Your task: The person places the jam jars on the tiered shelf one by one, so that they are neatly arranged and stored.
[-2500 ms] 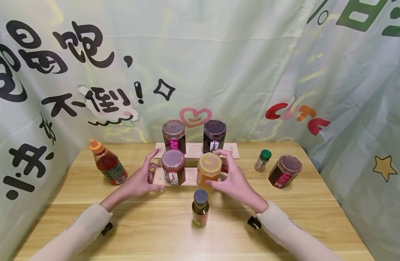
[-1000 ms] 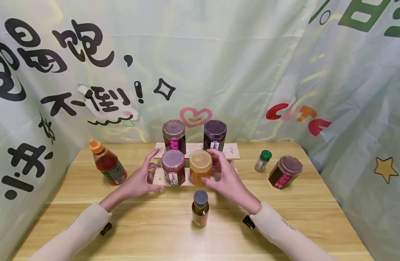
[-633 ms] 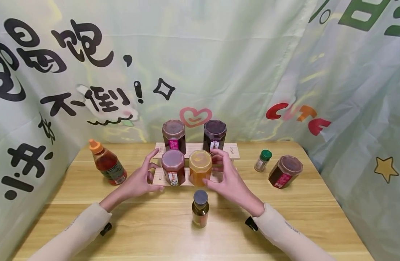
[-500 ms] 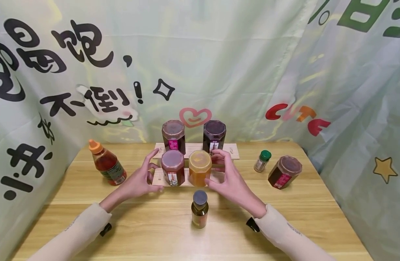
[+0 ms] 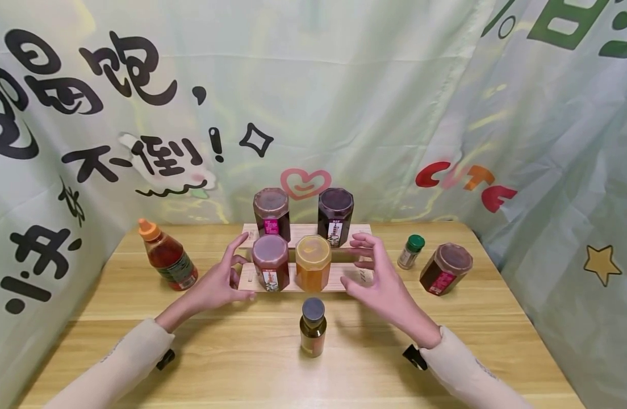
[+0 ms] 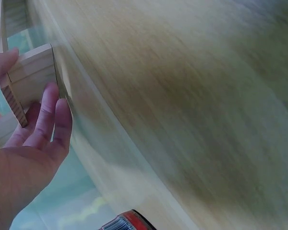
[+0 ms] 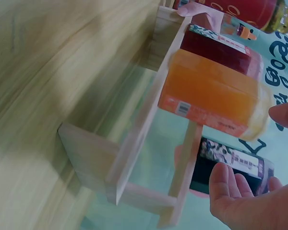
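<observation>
Starting at your left, your left hand [image 5: 218,278] rests spread against the left end of the wooden rack [image 5: 344,274], thumb on the front corner and fingers curved round the end board; the left wrist view shows those fingers [image 6: 50,115] touching the wood, gripping no jar. Just to the right of that hand, on the lower shelf, the red jar [image 5: 270,262] and the orange jar [image 5: 313,262] stand upright and side by side, nearly touching. Further right, your right hand [image 5: 382,281] hovers open with fingers spread, holding nothing. The orange jar lies to the left of that hand and a little behind it, with bare shelf between them. Your right hand is the nearer one to it, since the red jar stands between the orange jar and your left hand.
</observation>
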`<control>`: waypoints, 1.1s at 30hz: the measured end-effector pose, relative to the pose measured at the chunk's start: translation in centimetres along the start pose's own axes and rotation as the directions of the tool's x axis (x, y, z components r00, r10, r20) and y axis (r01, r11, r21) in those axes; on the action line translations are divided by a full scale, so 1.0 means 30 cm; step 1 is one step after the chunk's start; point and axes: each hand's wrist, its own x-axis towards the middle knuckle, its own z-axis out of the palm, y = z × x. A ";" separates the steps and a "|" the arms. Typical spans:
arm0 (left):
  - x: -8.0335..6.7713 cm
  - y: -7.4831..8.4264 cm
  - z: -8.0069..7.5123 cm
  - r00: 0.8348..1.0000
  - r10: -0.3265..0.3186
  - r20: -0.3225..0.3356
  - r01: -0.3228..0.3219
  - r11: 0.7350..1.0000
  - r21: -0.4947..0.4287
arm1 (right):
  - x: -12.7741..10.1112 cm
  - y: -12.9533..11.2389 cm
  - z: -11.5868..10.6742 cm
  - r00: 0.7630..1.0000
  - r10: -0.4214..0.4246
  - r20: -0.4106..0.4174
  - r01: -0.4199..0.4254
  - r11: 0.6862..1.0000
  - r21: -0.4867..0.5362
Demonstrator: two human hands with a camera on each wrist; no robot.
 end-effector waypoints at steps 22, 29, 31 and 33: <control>0.011 -0.169 0.012 1.000 -0.007 -0.004 0.007 1.000 -0.023 | -0.057 -0.010 -0.217 0.978 -0.034 -0.204 0.013 0.994 -0.104; 0.018 -0.160 0.018 1.000 -0.009 -0.009 0.009 1.000 -0.002 | -0.075 0.006 -0.305 0.961 0.008 -0.277 -0.045 0.991 -0.127; 0.020 -0.161 0.021 1.000 -0.010 -0.014 0.011 1.000 0.012 | -0.084 0.017 -0.328 0.956 0.026 -0.293 -0.066 0.990 -0.128; 0.020 -0.160 0.022 1.000 -0.010 -0.017 0.010 1.000 0.019 | -0.094 0.029 -0.349 0.951 0.040 -0.307 -0.082 0.989 -0.126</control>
